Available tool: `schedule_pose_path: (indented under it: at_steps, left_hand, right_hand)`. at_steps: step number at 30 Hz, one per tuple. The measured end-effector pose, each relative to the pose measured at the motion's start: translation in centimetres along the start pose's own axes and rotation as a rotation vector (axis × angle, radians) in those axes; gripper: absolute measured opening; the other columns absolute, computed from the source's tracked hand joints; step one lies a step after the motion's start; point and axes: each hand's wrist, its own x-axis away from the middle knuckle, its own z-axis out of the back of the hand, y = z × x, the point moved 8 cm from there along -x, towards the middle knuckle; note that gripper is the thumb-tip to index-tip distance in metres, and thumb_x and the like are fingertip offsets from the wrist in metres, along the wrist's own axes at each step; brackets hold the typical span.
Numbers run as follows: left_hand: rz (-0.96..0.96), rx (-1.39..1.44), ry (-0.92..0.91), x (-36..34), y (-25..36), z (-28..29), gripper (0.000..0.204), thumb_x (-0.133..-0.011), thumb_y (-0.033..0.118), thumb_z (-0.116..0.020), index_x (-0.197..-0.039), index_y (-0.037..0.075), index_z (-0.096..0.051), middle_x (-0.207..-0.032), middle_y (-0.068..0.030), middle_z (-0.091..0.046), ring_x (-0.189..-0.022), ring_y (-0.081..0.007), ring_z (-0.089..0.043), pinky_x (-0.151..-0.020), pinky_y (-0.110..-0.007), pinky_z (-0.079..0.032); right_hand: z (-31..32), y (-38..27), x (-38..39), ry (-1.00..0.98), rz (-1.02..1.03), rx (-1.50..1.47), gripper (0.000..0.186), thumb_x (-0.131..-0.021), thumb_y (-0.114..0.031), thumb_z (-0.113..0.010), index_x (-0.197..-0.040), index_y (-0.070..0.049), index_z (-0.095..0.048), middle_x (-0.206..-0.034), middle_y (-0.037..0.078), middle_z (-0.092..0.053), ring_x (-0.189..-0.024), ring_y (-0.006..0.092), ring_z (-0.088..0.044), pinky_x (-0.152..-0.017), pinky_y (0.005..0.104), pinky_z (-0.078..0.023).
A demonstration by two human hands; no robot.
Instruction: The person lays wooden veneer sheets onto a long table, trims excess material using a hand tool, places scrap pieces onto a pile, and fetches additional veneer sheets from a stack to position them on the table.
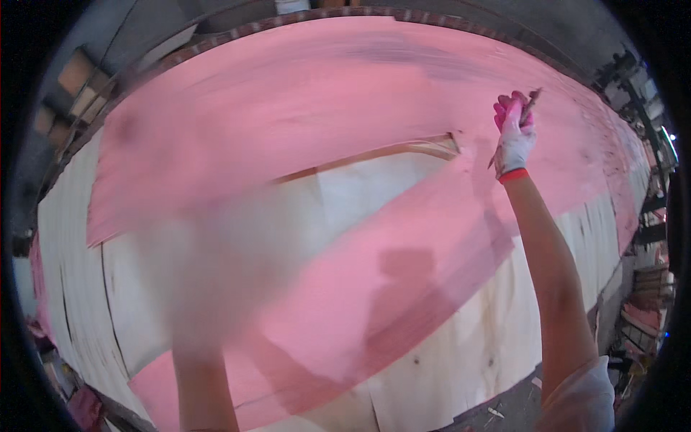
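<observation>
Dim workshop clutter ringed a broad stack (79, 237) of pale veneer sheets that filled nearly the whole view. Over the stack lay pink veneer (288, 122), its upper sheet spread wide across the far side, with a second pink strip (374, 281) running on a slant from lower left up toward the right. Pale wood showed between the two. The left hand (209, 273) came up from the lower edge as a pale blur over the strip; how far it was open, I could not tell. The right hand (514, 133), in a white-and-pink glove, reached out far over the pink veneer's torn edge. It was closed around a thin stick (531, 102), which poked up and to the right out of the fist, its long axis slanted.
</observation>
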Motion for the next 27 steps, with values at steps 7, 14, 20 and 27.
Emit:
schedule_pose_path:
  at_steps: [7, 14, 20, 27]
  left_hand:
    - [0.593, 0.307, -0.278, 7.5, 6.2, -4.7, 0.055, -0.085, 0.050, -0.059, -0.112, 0.002, -0.053, -0.107, -0.0064, -0.059, -0.092, -0.0149, -0.055, -0.083, -0.029, -0.047]
    - [0.926, 0.096, -0.651, 36.0, 19.0, -0.8, 0.062, -0.090, 0.054, -0.046, -0.118, -0.001, -0.052, -0.113, -0.0147, -0.060, -0.103, -0.0242, -0.057, -0.094, -0.033, -0.045]
    - [1.409, 0.315, -0.177, 51.8, 14.3, 17.9, 0.091, -0.074, 0.076, -0.046, -0.132, 0.006, -0.041, -0.123, -0.0208, -0.053, -0.112, -0.0329, -0.053, -0.089, -0.042, -0.049]
    - [0.838, 0.469, 0.508, 45.2, 14.8, 20.0, 0.054, -0.086, 0.059, -0.049, -0.103, 0.009, -0.057, -0.087, -0.0098, -0.065, -0.069, -0.0238, -0.062, -0.055, -0.033, -0.054]
  right_hand:
    - [9.6, -9.5, 19.7, -0.544, -0.346, 0.197, 0.044, -0.090, -0.006, -0.055, -0.131, 0.003, -0.043, -0.123, 0.010, -0.056, -0.109, 0.0159, -0.054, -0.095, 0.0310, -0.043]
    - [17.7, -3.5, 39.3, -0.200, -1.302, -0.132, 0.032, -0.091, -0.021, -0.058, -0.116, -0.003, -0.053, -0.101, 0.006, -0.062, -0.087, 0.0155, -0.061, -0.078, 0.0264, -0.049]
    - [12.0, -0.7, 37.3, -0.183, -1.264, -0.478, 0.041, -0.089, -0.044, -0.057, -0.109, -0.008, -0.057, -0.098, 0.003, -0.063, -0.088, 0.0178, -0.061, -0.080, 0.0333, -0.048]
    - [8.7, -3.1, 33.6, -0.348, -1.190, -0.348, 0.048, -0.083, -0.050, -0.061, -0.110, -0.011, -0.057, -0.097, 0.004, -0.065, -0.090, 0.0190, -0.061, -0.081, 0.0371, -0.047]
